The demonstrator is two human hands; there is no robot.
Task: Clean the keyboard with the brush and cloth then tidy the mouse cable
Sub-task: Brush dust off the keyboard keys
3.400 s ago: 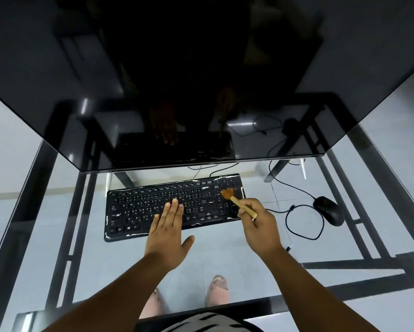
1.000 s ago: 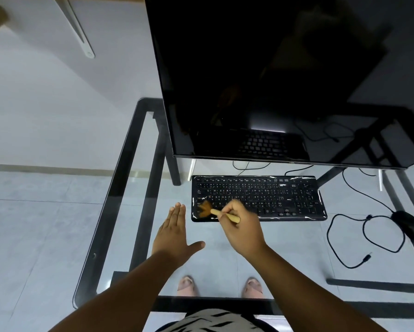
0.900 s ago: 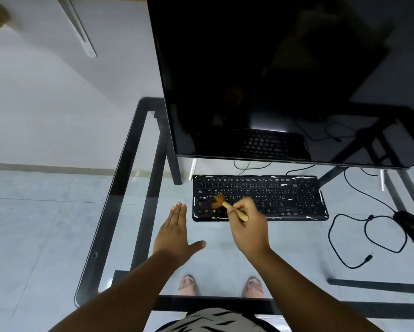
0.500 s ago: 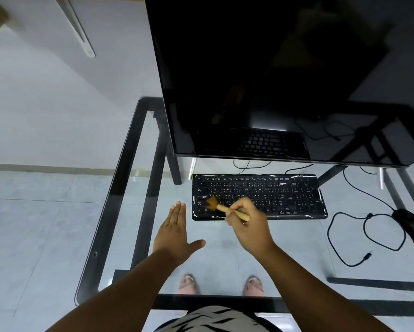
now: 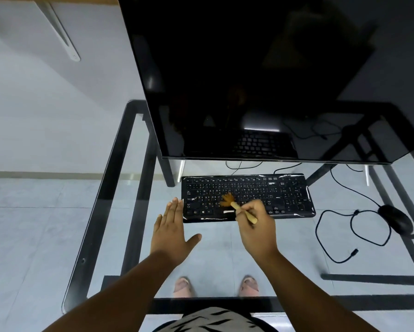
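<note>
The right hand [image 5: 256, 226] grips the wooden handle of a small brush [image 5: 234, 206], fingers curled round it, and the tan bristles rest on the keys in the left-middle part of the black keyboard [image 5: 285, 195]. The keyboard lies on the glass desk [image 5: 215, 250], just in front of the lower edge of the dark monitor [image 5: 249, 80], closer to the desk's left side than its right. The left hand [image 5: 171, 233] lies flat on the glass with straight fingers and the thumb spread, holding nothing; its fingertips [image 5: 177, 202] are just beside the keyboard's left front corner. The black mouse [image 5: 396, 218] sits near the desk's right edge, well apart from the keyboard. Its cable [image 5: 330, 245] lies in loose loops on the glass between mouse and keyboard, with the plug end free toward the front edge.
</note>
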